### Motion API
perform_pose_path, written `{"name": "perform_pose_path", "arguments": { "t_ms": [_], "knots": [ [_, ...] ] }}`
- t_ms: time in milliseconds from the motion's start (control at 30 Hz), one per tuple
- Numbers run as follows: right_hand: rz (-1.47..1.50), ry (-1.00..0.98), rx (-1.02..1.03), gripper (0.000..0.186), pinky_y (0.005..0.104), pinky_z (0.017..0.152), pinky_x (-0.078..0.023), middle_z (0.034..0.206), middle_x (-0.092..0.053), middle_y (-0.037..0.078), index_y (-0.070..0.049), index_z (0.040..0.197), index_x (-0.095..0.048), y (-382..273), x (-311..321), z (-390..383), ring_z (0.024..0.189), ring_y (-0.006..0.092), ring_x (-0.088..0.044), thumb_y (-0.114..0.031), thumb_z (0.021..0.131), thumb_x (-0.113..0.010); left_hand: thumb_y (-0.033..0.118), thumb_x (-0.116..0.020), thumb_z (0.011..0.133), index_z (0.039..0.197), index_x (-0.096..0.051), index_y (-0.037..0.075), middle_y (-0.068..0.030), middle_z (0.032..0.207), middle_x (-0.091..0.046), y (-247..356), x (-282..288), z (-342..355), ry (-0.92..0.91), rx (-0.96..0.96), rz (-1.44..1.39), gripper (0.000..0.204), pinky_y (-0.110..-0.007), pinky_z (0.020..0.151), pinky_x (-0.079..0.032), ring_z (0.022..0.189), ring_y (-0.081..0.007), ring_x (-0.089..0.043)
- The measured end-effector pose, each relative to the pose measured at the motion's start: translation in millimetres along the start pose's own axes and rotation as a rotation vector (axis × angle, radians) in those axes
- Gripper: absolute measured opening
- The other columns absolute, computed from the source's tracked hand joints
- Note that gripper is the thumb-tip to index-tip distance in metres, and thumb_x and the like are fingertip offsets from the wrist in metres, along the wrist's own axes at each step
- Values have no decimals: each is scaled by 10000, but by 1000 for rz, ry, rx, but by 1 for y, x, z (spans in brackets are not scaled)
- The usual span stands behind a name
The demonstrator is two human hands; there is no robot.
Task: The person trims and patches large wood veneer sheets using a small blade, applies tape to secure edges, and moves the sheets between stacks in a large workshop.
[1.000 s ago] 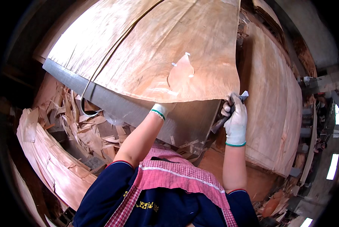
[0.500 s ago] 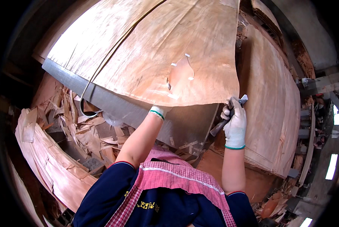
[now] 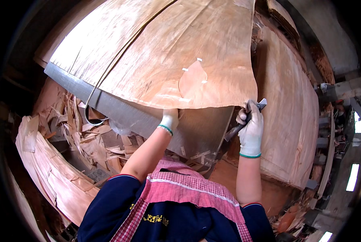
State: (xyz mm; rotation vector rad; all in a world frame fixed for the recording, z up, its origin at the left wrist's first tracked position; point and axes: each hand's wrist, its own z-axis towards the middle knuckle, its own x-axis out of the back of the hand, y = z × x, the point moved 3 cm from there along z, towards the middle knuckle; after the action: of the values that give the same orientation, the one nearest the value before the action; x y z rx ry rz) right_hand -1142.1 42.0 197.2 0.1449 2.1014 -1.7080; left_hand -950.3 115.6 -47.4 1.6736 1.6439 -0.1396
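A large tan wood veneer sheet (image 3: 148,68) spreads over a grey metal-topped table (image 3: 196,133). Near its front edge lies a leaf-shaped veneer patch (image 3: 193,80) with small pieces of white tape around it. My left hand (image 3: 171,119), in a white glove, reaches beneath the front edge; its fingers are hidden under the sheet. At the sheet's front right corner, my gloved right hand (image 3: 251,125) is closed around a dark-handled tool (image 3: 233,132) with a flat, pale metal end at the top. Whether those fingers also grip the corner, I cannot tell.
A thin bent strip (image 3: 116,60) runs across the sheet and curls below the table edge. Veneer scraps (image 3: 95,141) litter the lower left, beside a long curved veneer stack (image 3: 55,177). Another veneer stack (image 3: 287,109) stands close on the right.
The dark piece that showed in the patch's left edge is gone, and the patch now lies flush. My left hand has shifted slightly right, with more of its glove showing.
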Motion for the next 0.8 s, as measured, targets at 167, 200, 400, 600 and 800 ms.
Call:
{"name": "perform_pose_path", "arguments": {
  "t_ms": [167,200,400,600,800],
  "knots": [
    [-2,19,21,121,213,480,-303,772,-515,11,-55,900,-561,-5,-5,3,572,74,-437,-171,928,-583,209,-638,888,729,-565,46,-14,655,-532,54,35,-67,-101,-140,458,239,-227,450,-361,489,-80,-433],
    [2,19,18,121,213,480,-303,772,-515,11,-55,900,-561,-5,-5,3,572,74,-437,-171,928,-583,200,-640,886,750,-578,41,-15,662,-531,66,51,-74,-130,-126,531,218,-217,459,-364,505,-77,-445],
    [-13,39,7,121,215,487,-318,795,-539,24,-54,906,-560,-5,0,8,580,76,-450,-171,926,-582,147,-619,843,1073,-617,70,-177,1043,-619,128,111,-111,-44,-780,1880,243,-410,794,-506,900,-357,-623],
    [55,36,0,112,178,468,-323,866,-587,38,-71,986,-576,-7,-4,17,588,64,-433,-177,948,-583,298,-645,883,1169,-587,61,-167,1111,-598,122,-5,-134,-152,-998,1600,376,-386,779,-517,932,-353,-623],
    [30,96,58,118,212,479,-334,791,-555,11,-59,933,-570,-13,-30,19,569,80,-461,-173,923,-595,373,-647,859,993,-571,42,-164,1070,-602,85,-54,-86,112,-1104,1584,365,-453,713,-517,902,-352,-624]
  ]
}}
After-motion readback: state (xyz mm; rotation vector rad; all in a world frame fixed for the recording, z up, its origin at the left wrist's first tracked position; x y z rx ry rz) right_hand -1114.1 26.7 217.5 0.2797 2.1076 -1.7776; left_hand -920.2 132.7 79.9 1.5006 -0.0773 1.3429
